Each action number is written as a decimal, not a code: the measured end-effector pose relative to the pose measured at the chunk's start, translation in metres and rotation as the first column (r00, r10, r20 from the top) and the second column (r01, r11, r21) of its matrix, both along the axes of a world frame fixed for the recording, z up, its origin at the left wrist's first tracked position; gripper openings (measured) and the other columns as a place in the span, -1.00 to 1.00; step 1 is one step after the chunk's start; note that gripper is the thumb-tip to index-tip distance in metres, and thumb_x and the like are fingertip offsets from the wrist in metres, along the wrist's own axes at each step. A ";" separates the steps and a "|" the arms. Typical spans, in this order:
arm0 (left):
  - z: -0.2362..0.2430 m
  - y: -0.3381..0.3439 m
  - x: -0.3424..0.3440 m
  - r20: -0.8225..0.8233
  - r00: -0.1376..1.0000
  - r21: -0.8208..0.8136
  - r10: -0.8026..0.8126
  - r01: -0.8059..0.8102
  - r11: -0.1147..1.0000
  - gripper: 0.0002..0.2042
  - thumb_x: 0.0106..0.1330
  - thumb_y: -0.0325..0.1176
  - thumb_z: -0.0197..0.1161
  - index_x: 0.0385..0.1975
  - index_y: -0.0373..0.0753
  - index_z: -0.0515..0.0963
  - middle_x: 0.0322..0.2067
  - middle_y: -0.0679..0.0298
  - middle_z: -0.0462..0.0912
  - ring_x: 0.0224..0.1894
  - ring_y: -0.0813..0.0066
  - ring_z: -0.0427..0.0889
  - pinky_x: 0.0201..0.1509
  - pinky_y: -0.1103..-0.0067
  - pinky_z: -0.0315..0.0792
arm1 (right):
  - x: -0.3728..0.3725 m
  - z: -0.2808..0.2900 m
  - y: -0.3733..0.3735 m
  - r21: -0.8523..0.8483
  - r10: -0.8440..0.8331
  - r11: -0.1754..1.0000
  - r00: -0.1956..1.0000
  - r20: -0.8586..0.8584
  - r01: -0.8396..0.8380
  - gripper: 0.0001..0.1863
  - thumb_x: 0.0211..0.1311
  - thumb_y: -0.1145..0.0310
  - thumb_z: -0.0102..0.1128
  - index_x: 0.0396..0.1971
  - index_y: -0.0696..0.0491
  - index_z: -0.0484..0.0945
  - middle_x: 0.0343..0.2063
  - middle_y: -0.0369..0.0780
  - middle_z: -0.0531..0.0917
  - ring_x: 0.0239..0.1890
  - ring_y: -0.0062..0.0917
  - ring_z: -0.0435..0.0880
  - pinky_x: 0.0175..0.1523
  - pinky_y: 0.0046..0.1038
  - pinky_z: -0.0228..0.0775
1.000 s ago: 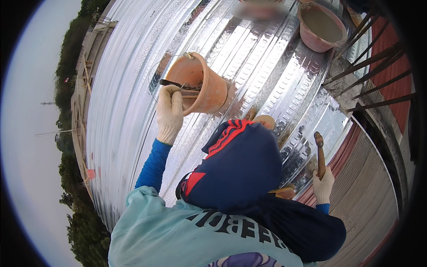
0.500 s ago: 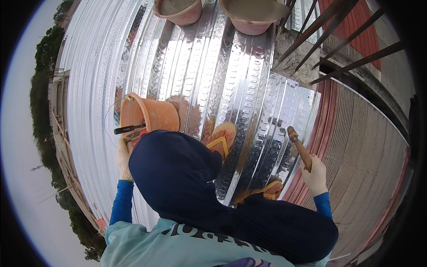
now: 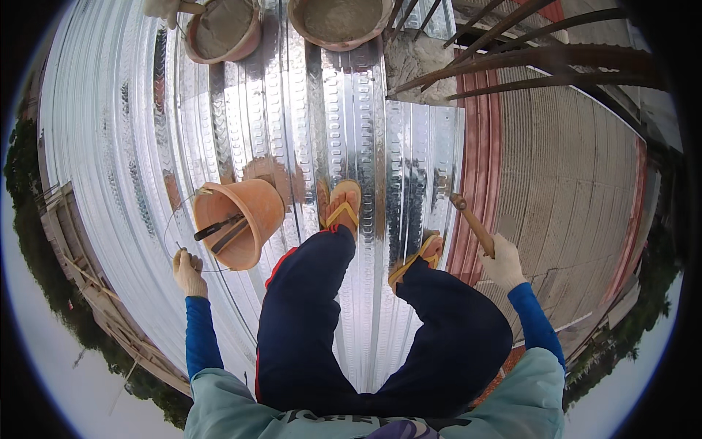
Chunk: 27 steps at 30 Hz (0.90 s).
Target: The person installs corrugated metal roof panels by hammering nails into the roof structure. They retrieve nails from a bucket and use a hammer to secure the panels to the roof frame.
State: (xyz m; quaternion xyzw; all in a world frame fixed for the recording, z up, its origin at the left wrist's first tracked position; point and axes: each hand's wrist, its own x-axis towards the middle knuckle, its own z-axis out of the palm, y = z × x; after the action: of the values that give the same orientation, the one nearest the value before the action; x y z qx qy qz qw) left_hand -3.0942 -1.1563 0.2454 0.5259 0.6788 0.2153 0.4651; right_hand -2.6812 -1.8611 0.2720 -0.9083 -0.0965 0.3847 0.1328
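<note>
An orange bucket [image 3: 257,212] lies tipped on the ribbed metal decking, its mouth toward my left. My left hand [image 3: 189,274], in a white knit glove, is closed on the bucket's thin wire handle [image 3: 170,219]. Inside the bucket rest a black-handled tool [image 3: 212,229] and a second flat, dark piece [image 3: 231,238] whose kind I cannot make out. Out to the right, my gloved right hand [image 3: 503,263] is wrapped round the wooden handle of a hammer [image 3: 475,225], its small brownish head pointing away from me.
Two pails of grey wet mortar, a left one [image 3: 225,33] and a right one [image 3: 342,22], stand ahead. Another person's gloved hand [image 3: 162,9] is beside the left pail. Rusty rebar [image 3: 541,60] juts out at upper right. The decking's edge [image 3: 462,139] runs beside red roofing.
My view has tilted and shifted, so my legs now show. The bucket has tipped more toward me, showing its inside. Another person's gloved hand has come in by the left pail.
</note>
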 end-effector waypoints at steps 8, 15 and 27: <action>0.121 -0.078 0.105 -0.105 0.755 -0.245 -0.647 0.611 0.753 -0.70 0.54 -0.34 0.36 0.08 -0.45 0.75 -0.21 0.24 0.81 -0.20 0.52 0.72 0.02 0.52 0.61 | -0.076 0.123 -0.026 -0.118 -0.258 0.961 0.966 -0.033 0.252 -0.74 0.34 0.35 0.39 -0.12 0.21 0.60 -0.34 0.11 0.74 -0.23 0.07 0.79 -0.11 -0.06 0.59; 0.177 -0.082 0.071 -0.034 0.813 -0.301 -0.581 0.546 0.782 -0.66 0.53 -0.31 0.35 0.08 -0.49 0.75 -0.22 0.22 0.80 -0.20 0.51 0.71 0.00 0.51 0.62 | -0.173 0.218 -0.037 -0.177 -0.553 0.827 0.830 -0.078 0.534 -0.71 0.34 0.35 0.38 -0.09 0.24 0.61 -0.39 0.03 0.74 -0.31 -0.14 0.82 -0.13 -0.21 0.63; 0.259 -0.100 -0.037 -0.104 0.720 -0.330 -0.686 0.625 0.707 -0.72 0.50 -0.30 0.39 0.02 -0.38 0.74 -0.35 0.24 0.77 -0.42 0.52 0.70 -0.26 0.57 0.61 | -0.498 0.262 -0.023 -0.042 -0.969 0.163 0.152 -0.193 0.986 -0.82 0.29 0.43 0.34 -0.20 0.19 0.59 -0.49 -0.20 0.70 -0.51 -0.52 0.74 -0.39 -0.39 0.59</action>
State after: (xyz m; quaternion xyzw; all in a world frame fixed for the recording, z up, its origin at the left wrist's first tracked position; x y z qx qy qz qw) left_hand -3.1311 -1.2559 0.5049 0.6848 0.5155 -0.1197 0.5010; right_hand -3.1792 -1.8840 0.5339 -0.7103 0.5067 0.2807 0.3999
